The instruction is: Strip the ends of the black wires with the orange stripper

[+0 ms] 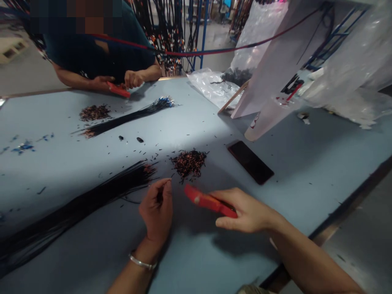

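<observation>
I have the right hand [245,210] wrapped around the handles of a red tool [211,202], thumb lying along the near side; the left hand [156,210] is curled with thumb and finger together at the tips, and I cannot tell from here whether a thin wire sits in that pinch; the two hands are apart, with the tool's head just short of the left fingertips.

I judge the step in hand to be working wire ends with the tool, one at a time; the next move, as I read it, calls for a firm pinch on a single wire and its end lined up with the tool's head.

The tool is held above the desk [196,261], near the centre of my view; its long axis slants, head pointing away and to the left, handles running back into the right palm; whether its jaws are parted is too blurred for me to say.

Beside the left hand lies a bundle of black wires [85,204], stretched from the lower left edge toward the centre, its copper-tinted ends pointing at a heap of dark and coppery clippings [189,164]; a phone [251,162] rests right of the heap.
</observation>
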{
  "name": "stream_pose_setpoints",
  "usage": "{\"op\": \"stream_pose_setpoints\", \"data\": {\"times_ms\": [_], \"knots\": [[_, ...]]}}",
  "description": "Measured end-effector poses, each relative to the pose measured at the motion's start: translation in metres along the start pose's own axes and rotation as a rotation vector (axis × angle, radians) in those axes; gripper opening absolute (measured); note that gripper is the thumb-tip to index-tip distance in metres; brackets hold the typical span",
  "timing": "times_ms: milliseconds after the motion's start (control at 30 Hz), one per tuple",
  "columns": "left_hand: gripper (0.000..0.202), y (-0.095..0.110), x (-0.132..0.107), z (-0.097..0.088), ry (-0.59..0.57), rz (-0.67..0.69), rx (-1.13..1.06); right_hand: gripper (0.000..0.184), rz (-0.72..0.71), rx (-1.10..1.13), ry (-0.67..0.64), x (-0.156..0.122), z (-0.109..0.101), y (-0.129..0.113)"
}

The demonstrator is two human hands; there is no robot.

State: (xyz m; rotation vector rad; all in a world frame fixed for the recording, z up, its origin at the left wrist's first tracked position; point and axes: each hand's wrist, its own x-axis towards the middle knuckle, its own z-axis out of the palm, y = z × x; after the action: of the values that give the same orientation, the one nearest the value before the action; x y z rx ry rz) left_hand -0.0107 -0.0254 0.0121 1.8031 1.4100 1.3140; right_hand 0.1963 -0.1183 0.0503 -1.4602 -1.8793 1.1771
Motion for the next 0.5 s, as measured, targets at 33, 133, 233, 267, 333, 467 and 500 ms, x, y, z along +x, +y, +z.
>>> {"op": "stream_pose_setpoints", "data": {"times_ms": [33, 133, 233, 267, 333, 467, 500], "knots": [[0.019, 0.0, 0.0, 0.0, -0.006, 0.004, 0.003, 0.035, -0.031, -0.188, 0.018, -0.001, 0.002, -0.003], [0.017, 0.001, 0.001, -0.001, -0.052, 0.047, 0.011, 0.035, -0.168, -0.604, 0.041, 0.001, 0.015, -0.006], [0.016, 0.004, 0.0, -0.002, -0.141, 0.113, 0.019, 0.028, -0.283, -0.697, 0.021, 0.008, 0.028, -0.003], [0.015, 0.005, 0.0, -0.001, -0.184, 0.143, 0.018, 0.027, -0.294, -0.696, 0.021, 0.01, 0.031, -0.002], [0.015, 0.006, -0.001, -0.001, -0.28, 0.214, 0.012, 0.029, -0.288, -0.695, 0.021, 0.012, 0.031, -0.001], [0.012, 0.006, -0.002, 0.0, -0.364, 0.329, 0.009, 0.036, -0.328, -0.654, -0.008, 0.013, 0.022, 0.0], [0.012, 0.005, -0.002, 0.001, -0.36, 0.354, 0.01, 0.033, -0.352, -0.608, 0.022, 0.013, 0.019, 0.001]]}}
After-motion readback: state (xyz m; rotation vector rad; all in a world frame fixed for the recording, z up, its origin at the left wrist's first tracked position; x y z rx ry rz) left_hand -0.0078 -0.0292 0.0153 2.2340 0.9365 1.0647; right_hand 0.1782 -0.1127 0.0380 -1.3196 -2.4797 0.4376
